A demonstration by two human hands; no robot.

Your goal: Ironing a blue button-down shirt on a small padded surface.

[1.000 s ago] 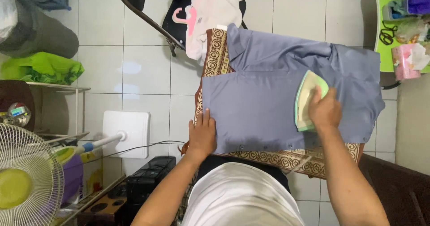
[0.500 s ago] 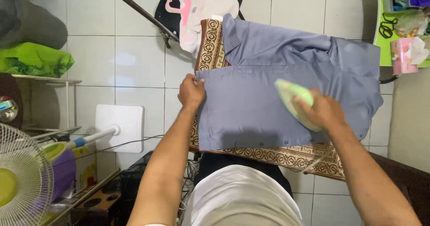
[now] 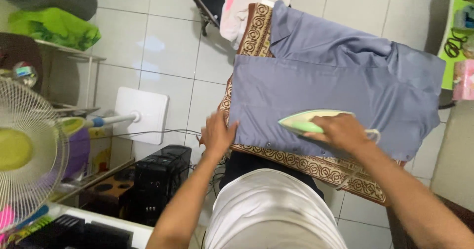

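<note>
Right hand [image 3: 340, 132] fingers closed around green iron [image 3: 302, 123] on blue-grey shirt [image 3: 326, 88], left hand [image 3: 217, 133] open, flat on shirt's near left corner

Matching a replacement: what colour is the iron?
Pale green with a white sole, the iron, head view.

Right hand [image 3: 340, 130] hides iron [image 3: 302, 122] handle; fan [image 3: 24, 153] cut off left.

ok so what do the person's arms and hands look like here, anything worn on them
Both forearms are bare up to where they leave the picture, with no sleeve showing. The left hand and right hand have no gloves, and no watch, ring or bracelet can be seen. The only clothing in view is a white top on the torso.
</note>
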